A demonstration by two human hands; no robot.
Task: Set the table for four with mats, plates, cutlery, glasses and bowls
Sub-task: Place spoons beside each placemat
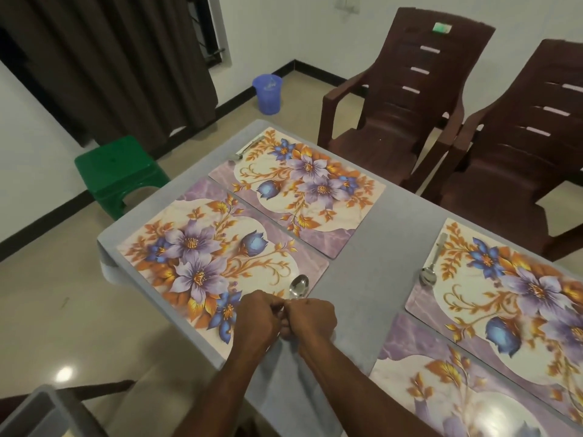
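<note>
I see both hands meet at the near edge of the floral purple-and-orange placemat [220, 263]; left hand [257, 320] and right hand [310, 320] curl fingers around the handle of a shiny steel spoon [298, 287]; its bowl juts beyond the knuckles, over the mat's corner; grey table [378, 247] beneath.

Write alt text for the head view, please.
Both hands, left hand and right hand, hold a spoon over the near-left floral mat. Spoons already lie on the far-left mat and far-right mat.
</note>
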